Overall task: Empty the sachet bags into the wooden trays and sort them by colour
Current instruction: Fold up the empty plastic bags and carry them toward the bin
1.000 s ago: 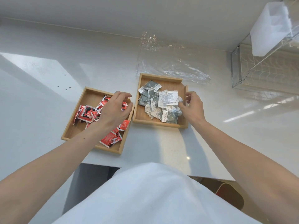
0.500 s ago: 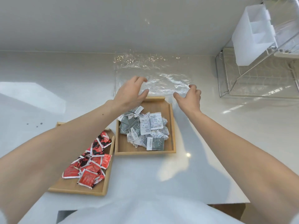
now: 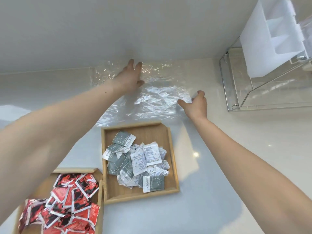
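Two empty clear plastic bags (image 3: 155, 102) lie flat at the back of the white counter. My left hand (image 3: 130, 76) rests flat on their far part, fingers spread. At the bags' right edge, my right hand (image 3: 195, 103) has its thumb and curled fingers closed on the plastic. In front of the bags, a wooden tray (image 3: 152, 134) holds a heap of grey and white sachets (image 3: 136, 162). Lower left, a second wooden tray (image 3: 74, 170) holds red and black sachets (image 3: 67, 208); my left forearm crosses above it.
A clear acrylic rack (image 3: 253, 92) stands at the back right with a white plastic container (image 3: 270, 39) on it. The wall runs close behind the bags. The two trays touch at a corner.
Both hands left the trays and reached back to the plastic bags. The left hand now lies flat on them and the right hand has closed on the right edge. The view tilted up.
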